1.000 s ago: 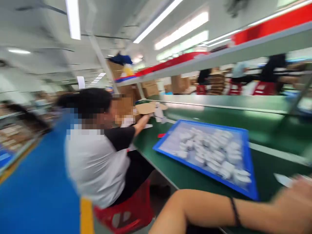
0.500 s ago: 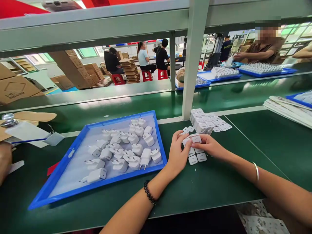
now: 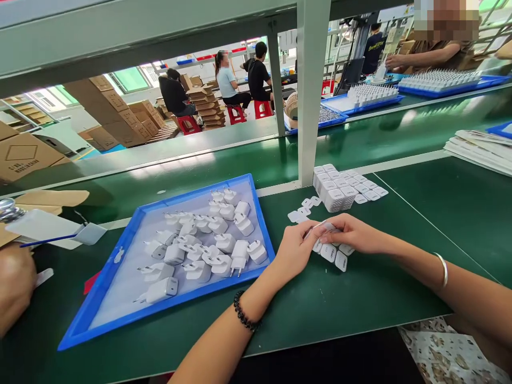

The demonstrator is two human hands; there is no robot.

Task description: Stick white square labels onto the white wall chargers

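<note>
My left hand (image 3: 295,249) and my right hand (image 3: 356,233) meet over the green bench, fingers closed on a sheet of white rounded-square pieces (image 3: 328,253) with small dark print. The sheet hangs tilted below my fingers, and its upper part is hidden by them. Just beyond stands a thick stack of similar printed sheets (image 3: 334,193), with more sheets fanned out on its right. A few loose white pieces (image 3: 298,215) lie between the stack and my left hand. To the left, a blue-rimmed tray (image 3: 262,218) holds several white plug chargers (image 3: 198,270), prongs pointing various ways.
A metal post (image 3: 310,101) rises behind the stack. At the left edge are another person's hand (image 3: 16,282), a white dispenser bottle (image 3: 40,221) and a blue stick (image 3: 48,241). Papers (image 3: 478,152) lie at the right. Across the belt, a person works beside trays of white parts (image 3: 440,82).
My hands have shifted slightly right and towards me with the sheet, which now tilts. The loose pieces behind show more fully. The camera view has dipped a little.
</note>
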